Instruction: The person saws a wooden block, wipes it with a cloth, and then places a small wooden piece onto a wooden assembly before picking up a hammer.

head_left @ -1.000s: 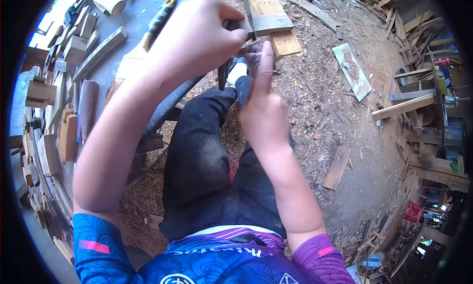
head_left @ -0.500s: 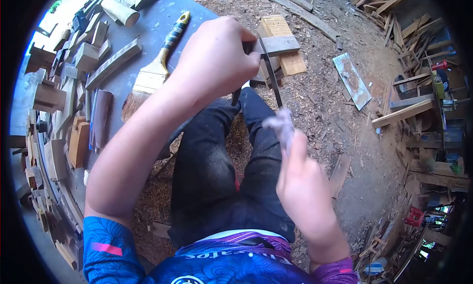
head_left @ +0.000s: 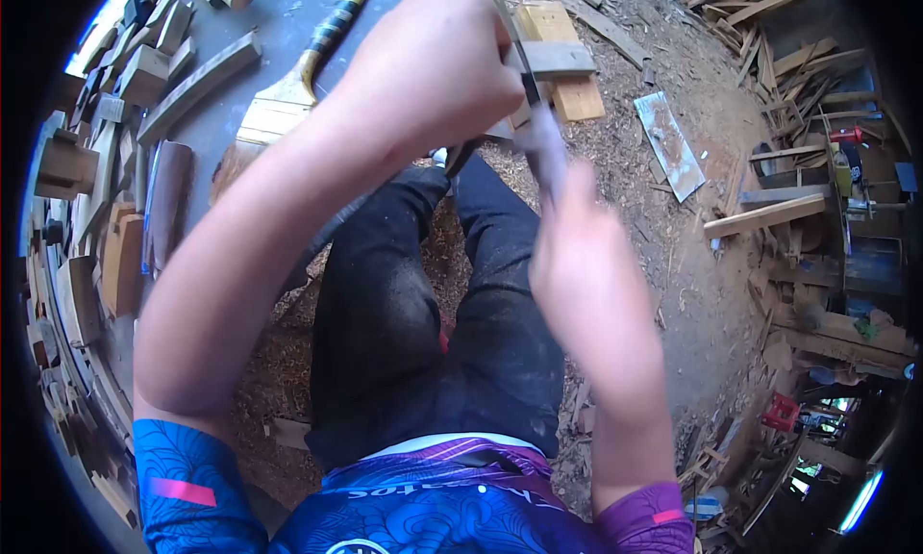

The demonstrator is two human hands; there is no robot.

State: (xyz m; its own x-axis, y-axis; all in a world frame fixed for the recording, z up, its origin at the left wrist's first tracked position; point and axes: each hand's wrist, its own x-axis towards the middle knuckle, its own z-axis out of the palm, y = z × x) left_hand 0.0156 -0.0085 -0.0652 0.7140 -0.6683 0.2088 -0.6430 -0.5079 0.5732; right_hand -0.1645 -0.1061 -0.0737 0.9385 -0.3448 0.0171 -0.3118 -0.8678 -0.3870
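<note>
- Left hand (head_left: 452, 59), knuckles up, fingers curled closed around a dark strip (head_left: 527, 78), apparently to steady it while its near end meets the cloth
- Right hand (head_left: 591, 275), fingers gripping a pale cloth (head_left: 546, 155), which looks soft and crumpled; blur hides exactly how it wraps the strip, perhaps shielding the fingers
- The strip, narrow, smooth and seemingly metal, lies between the hands, above the knees of dusty dark trousers (head_left: 385, 362)
- Just beyond, a grey wooden slat (head_left: 562, 61) crosses a yellowish, straight-edged block (head_left: 580, 100)
- Beside the left forearm, a broad brown-bristled paintbrush (head_left: 279, 116) rests on a blue-grey table (head_left: 279, 35), likely parked within reach
- Outward, shavings roughen the ground (head_left: 615, 150) around a whitened board (head_left: 670, 145)
</note>
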